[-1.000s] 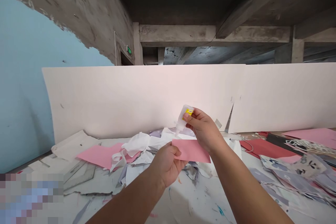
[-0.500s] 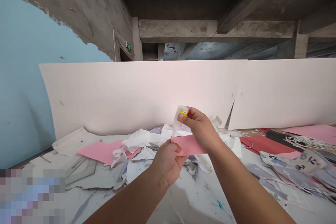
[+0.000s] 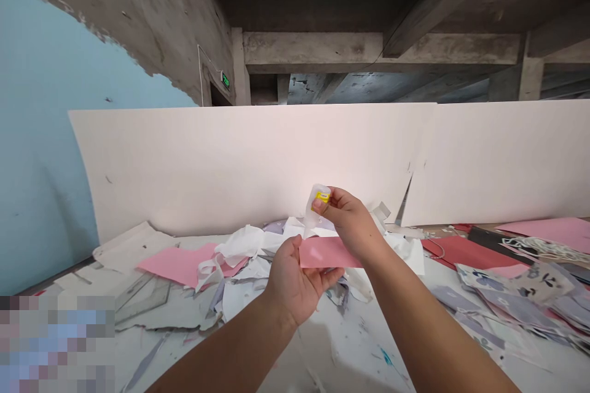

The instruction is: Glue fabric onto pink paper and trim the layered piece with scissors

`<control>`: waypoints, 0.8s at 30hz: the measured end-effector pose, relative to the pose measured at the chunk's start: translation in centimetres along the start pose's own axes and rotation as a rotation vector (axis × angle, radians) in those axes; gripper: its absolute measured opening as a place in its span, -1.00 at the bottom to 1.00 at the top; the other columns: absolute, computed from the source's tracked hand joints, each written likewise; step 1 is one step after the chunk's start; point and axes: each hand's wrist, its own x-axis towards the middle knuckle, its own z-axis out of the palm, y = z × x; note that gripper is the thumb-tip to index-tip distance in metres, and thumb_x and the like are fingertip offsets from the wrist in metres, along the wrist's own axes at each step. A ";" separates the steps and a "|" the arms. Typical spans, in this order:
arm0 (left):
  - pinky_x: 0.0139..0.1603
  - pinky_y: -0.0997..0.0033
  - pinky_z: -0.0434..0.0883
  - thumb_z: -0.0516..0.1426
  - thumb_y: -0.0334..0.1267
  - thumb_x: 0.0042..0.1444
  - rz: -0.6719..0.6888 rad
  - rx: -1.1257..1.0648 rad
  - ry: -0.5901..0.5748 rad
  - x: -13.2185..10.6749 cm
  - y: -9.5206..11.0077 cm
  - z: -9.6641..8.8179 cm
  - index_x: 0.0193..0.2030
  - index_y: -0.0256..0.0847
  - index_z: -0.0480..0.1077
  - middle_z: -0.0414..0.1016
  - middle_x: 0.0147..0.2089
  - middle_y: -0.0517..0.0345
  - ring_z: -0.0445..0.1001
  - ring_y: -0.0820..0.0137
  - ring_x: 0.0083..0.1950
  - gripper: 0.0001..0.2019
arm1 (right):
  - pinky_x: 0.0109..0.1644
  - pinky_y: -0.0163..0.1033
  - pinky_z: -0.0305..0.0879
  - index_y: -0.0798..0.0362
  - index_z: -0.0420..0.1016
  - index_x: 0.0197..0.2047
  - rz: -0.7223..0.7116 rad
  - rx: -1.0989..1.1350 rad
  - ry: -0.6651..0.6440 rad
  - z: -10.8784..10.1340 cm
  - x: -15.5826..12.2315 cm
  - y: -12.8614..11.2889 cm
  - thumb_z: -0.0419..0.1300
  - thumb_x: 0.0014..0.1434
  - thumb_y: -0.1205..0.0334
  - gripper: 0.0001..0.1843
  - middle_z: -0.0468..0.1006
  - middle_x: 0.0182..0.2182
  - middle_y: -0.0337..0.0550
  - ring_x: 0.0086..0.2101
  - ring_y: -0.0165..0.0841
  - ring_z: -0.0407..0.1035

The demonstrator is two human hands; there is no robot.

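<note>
My right hand (image 3: 348, 225) pinches a small translucent glue bottle (image 3: 316, 206) with a yellow label, its nozzle tilted down just above the paper. A strip of pink paper (image 3: 328, 252) lies across my left hand (image 3: 295, 279), held between thumb and spread fingers. The nozzle tip sits close to the strip's left end, and I cannot tell whether they touch.
Crumpled white paper scraps (image 3: 242, 252) and a pink sheet (image 3: 177, 264) lie behind the hands on a paint-flecked table (image 3: 322, 356). A red sheet (image 3: 465, 252) and floral printed papers (image 3: 511, 282) lie to the right. A tall white board (image 3: 239, 166) stands behind.
The bottle and pink strip have shifted left and come closer together. My left fingers have spread beneath the strip, which now lies flatter. The view has tilted slightly.
</note>
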 end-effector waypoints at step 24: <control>-0.13 0.16 0.40 -0.04 -0.02 0.07 -0.017 -0.047 0.051 0.7 -0.7 -0.7 -0.16 -0.38 0.30 0.42 -0.22 -0.16 0.45 0.18 -0.16 -0.59 | -0.35 -0.26 0.16 0.07 0.35 -0.37 0.017 -0.095 -0.046 0.4 0.0 0.4 0.15 -0.03 0.12 -0.80 0.41 -0.46 -0.26 -0.42 -0.38 0.28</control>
